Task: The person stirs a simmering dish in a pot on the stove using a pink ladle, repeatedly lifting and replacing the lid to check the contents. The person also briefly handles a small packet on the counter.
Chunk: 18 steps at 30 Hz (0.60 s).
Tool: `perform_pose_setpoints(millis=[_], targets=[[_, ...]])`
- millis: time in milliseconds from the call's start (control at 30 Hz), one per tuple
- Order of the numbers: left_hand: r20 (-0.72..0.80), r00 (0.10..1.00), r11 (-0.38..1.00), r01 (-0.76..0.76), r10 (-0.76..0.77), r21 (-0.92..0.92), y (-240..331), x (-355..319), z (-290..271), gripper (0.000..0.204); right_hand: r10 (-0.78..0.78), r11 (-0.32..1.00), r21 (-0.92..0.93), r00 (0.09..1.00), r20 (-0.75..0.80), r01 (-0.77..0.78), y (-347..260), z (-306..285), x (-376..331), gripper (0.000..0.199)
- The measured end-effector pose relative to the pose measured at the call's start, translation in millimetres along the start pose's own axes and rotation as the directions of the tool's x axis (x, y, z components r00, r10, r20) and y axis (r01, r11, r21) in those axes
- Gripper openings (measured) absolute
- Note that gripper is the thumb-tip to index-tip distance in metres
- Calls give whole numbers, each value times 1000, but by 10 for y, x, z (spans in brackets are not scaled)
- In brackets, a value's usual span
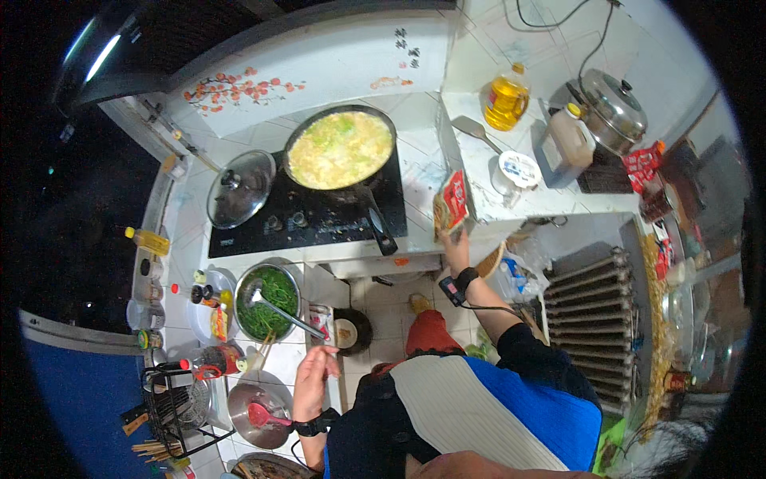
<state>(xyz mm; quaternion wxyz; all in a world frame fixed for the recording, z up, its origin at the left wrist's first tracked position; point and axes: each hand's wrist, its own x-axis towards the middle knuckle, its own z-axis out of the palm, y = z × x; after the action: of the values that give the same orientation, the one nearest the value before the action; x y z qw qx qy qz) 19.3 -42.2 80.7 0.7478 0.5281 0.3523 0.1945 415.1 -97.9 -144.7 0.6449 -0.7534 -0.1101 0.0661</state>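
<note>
My right hand point(455, 238) grips a red and yellow food packet point(452, 203) by its lower end, at the counter edge right of the stove. My left hand point(316, 369) is held with loosely bent fingers and nothing visible in it. It is near the handle end of a ladle point(294, 318) resting in a steel bowl of green vegetables point(270, 289). On the black cooktop point(263, 233), a frying pan point(375, 209) holds a pale yellow and green mixture point(341, 148). A glass lid point(242, 188) lies left of the pan.
An oil bottle point(507, 97), a spatula point(472, 128), a white tub point(519, 171), a brown jug point(565, 145) and a steel pot point(613, 112) stand on the right counter. At left are a soy sauce bottle point(214, 362) and a steel bowl point(254, 405) with a pink ladle point(265, 414). A radiator point(586, 327) is lower right.
</note>
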Motion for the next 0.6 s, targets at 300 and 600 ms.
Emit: perform_pose_setpoints(millis=[300, 600], targets=[[56, 991, 959, -129, 119, 253, 552, 393, 281, 21, -273, 944, -214, 958, -86, 250, -396, 22, 296, 33], [601, 554, -107, -678, 576, 728, 1368, 1273, 1408, 60, -415, 822, -64, 673, 613, 566, -2444, -1062, -5, 18]])
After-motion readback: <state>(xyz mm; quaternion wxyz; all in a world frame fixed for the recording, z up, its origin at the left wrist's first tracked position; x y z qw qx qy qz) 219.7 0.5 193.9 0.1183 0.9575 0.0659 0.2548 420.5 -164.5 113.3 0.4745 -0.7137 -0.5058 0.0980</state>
